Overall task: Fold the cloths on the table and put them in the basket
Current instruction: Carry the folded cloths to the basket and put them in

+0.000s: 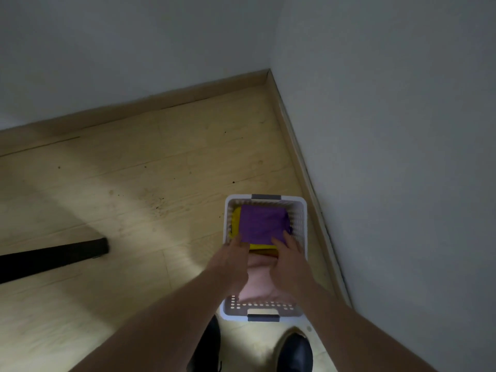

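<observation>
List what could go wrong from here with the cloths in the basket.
1. The purple cloth sits off-centre on the yellow cloth; as the left hand and right hand withdraw, its fold may slip open.
2. The pink cloth lies partly under both hands and could get rumpled.
3. The basket stands just ahead of the shoes; a step could nudge it.

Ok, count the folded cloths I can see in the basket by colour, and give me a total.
Purple cloth: 1
Yellow cloth: 1
Pink cloth: 1
Total: 3 cloths visible in the white basket. A darker layer shows under the yellow one; I cannot tell whether it is another cloth.
</observation>
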The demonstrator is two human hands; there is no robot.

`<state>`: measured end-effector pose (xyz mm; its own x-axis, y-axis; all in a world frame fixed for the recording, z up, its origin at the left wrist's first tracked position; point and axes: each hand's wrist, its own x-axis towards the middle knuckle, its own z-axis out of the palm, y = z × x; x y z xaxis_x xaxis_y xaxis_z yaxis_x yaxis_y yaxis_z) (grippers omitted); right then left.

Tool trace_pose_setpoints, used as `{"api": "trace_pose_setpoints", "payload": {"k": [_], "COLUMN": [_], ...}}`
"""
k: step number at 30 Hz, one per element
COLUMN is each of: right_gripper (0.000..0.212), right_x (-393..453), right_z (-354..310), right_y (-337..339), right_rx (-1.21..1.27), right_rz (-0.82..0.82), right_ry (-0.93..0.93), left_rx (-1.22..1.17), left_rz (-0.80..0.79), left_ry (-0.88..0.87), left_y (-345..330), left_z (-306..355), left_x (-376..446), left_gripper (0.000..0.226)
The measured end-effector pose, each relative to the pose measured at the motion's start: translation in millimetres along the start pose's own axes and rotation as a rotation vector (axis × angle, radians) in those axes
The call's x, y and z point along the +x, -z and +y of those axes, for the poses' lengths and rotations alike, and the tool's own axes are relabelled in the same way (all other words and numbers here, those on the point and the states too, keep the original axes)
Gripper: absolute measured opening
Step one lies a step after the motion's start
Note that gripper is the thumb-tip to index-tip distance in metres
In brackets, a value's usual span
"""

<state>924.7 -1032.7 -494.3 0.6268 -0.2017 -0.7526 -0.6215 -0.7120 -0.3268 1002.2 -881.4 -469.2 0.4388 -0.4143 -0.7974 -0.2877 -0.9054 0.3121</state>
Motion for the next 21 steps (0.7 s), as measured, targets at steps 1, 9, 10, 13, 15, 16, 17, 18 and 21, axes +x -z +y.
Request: {"api": "trace_pose_setpoints", "payload": {"k": [1,9,10,13,15,16,17,18,21], "right_gripper": [0.070,0.066,0.068,0.069,0.066,0.066,0.066,0.067,0.064], "right_x": [-12.1,-156.2,-185.4,-250.9,-277.0,-311.9,-331.3,-357.9,-414.1], "right_z": [-1.2,-54.0,-69.2,-106.3,-125.3,-143.6,-155.5,-166.2,-189.8], "right_y": [2.0,61.8,75.0,107.9,126.3,141.8,153.5,161.2,181.2], "right_rx": [0.006,0.027,0.011,0.063,0.066,0.043,0.047,0.044,0.056], "right_rz": [-0.005,0.006,-0.004,0.037,0.063,0.049,0.073,0.088,0.138], "right_ry": [0.004,0.029,0.006,0.027,0.049,0.054,0.104,0.147,0.245], "left_rx": [-0.007,-0.136,-0.155,-0.220,-0.228,-0.232,-0.216,-0.221,-0.241], "left_rz": [0.009,0.045,0.046,0.081,0.126,0.135,0.142,0.162,0.251], "left_ry": [-0.001,0.018,0.027,0.041,0.028,0.043,0.035,0.033,0.042], "left_y": [3.4,63.1,71.4,99.7,113.8,125.1,137.5,140.3,145.4], "left_z": [0.8,6.4,8.1,11.3,18.3,24.3,29.1,34.4,41.4], "left_x": [-13.9,-176.6,-207.2,-281.1,-309.3,-349.4,-373.9,-402.9,-466.1], "left_gripper": [0.059,0.070,0.070,0.067,0.064,0.063,0.062,0.061,0.061]}}
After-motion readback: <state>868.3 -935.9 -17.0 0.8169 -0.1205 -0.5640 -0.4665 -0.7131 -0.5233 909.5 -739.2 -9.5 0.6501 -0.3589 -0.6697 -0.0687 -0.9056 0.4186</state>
